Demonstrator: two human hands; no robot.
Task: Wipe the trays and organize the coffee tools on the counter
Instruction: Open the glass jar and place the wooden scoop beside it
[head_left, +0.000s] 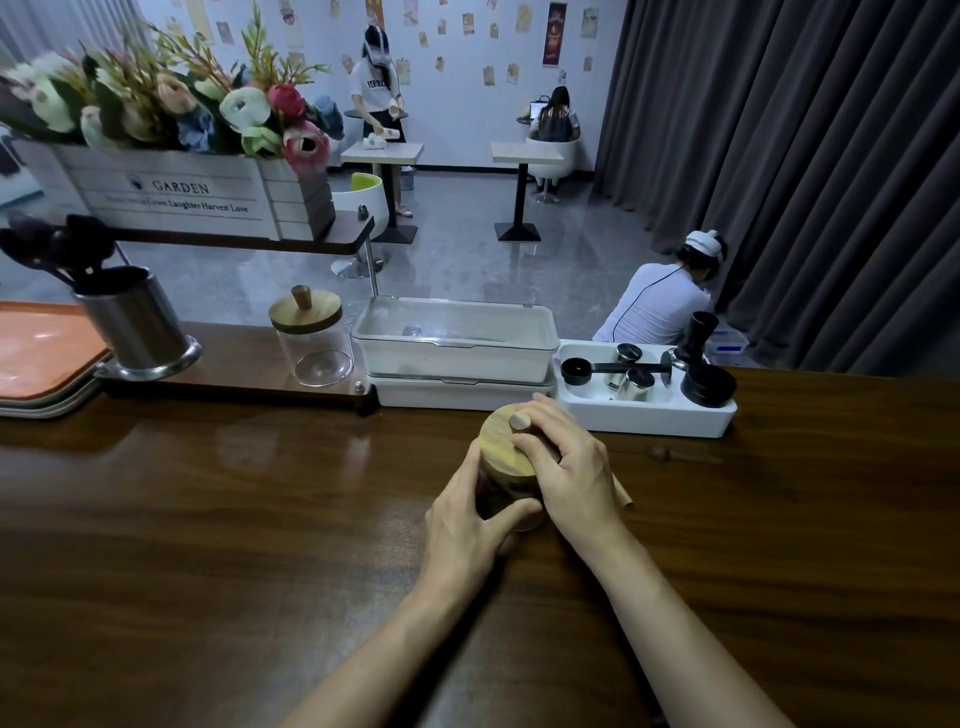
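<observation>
**Both hands on the jar in the middle of the counter**

On the dark wooden counter, the left hand is wrapped around the body of a glass jar, with the thumb across its front. The right hand is cupped over the jar's wooden lid. Its thumb lies just beside the knob and its fingers curl over the far edge. The jar stands upright, and its contents look dark. Under the outer side of the right hand, a pale wooden stick lies on the counter, mostly hidden.

Just behind the jar, along the far edge of the counter, two white bins are stacked one on the other. Touching them on the right is a white tray with the coffee tools: a black scoop, small metal cups and a black tamper in its own compartment. Left of the bins, on a low shelf, stand an empty jar with a wooden lid and a metal utensil holder. Orange trays lie stacked at the far left. Above is a flower box. Beyond the counter, three people are in the room.
</observation>
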